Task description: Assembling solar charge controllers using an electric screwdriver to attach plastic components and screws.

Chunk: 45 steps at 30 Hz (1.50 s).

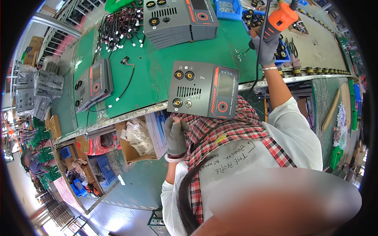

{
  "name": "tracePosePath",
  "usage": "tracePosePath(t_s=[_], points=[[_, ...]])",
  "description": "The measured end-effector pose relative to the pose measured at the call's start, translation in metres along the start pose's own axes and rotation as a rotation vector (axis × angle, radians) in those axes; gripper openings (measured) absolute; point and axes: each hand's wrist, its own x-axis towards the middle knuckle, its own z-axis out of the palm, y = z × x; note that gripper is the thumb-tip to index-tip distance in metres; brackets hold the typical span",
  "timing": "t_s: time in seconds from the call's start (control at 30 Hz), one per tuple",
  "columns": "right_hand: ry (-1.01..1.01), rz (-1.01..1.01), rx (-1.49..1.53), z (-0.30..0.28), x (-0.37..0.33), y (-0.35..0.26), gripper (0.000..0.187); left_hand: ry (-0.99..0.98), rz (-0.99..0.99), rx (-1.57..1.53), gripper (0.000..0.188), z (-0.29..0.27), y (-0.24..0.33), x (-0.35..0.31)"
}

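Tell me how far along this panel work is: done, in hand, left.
Done, apparently: a stack of grey panels sits at the back of the green bench. In hand: the left hand props one panel upright at the bench edge, while the right hand holds an orange power screwdriver raised. Left: another panel lies flat to the left, and loose cables wait behind it.

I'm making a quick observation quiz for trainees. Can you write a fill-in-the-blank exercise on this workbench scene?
1. The right hand grips an electric screwdriver whose body is ____.
2. The left hand holds the lower edge of a dark grey ____.
3. The workbench has a ____ top.
4. The bin of screws is ____.

Missing words: orange; panel; green; blue
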Motion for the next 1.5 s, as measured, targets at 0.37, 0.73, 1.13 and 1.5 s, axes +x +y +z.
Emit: tracePosePath(t_s=[0.37,0.73,1.13,1.5], points=[[-0.077,-0.146,0.124,-0.004,0.001,-0.026,0.012,-0.151,0.099,0.289,0.017,0.051,0.025,0.026],[-0.107,0.182,0.491,-0.007,-0.009,-0.068,0.010,-0.215,0.192,0.627,0.019,0.061,0.031,0.047],[-0.510,0.321,1.074,-0.003,-0.029,-0.142,0.030,-0.119,0.724,1.143,0.012,0.094,0.024,0.066],[-0.686,0.489,1.174,0.005,-0.034,-0.162,0.025,-0.319,0.736,1.134,0.015,0.064,0.018,0.042]])
